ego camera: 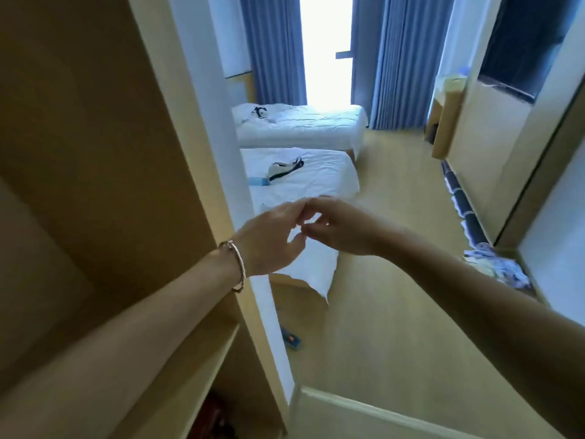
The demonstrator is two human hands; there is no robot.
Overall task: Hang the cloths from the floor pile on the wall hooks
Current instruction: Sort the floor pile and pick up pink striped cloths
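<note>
The left hand point(272, 240) and right hand point(345, 231) are meeting fingertip to fingertip in mid-air, fingers loosely curled and gripping nothing (likely between cloths). The cloth pile point(497, 264) is lying on the floor point(395, 312) at right, out of reach.

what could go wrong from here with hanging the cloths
1. The left hand and right hand touch fingertips and seem to hold nothing, while the cloth pile lies on the floor at right: it may get left behind.
2. The small blue object on the floor by the near bed could be stepped on.
3. No hooks are in view.
</note>
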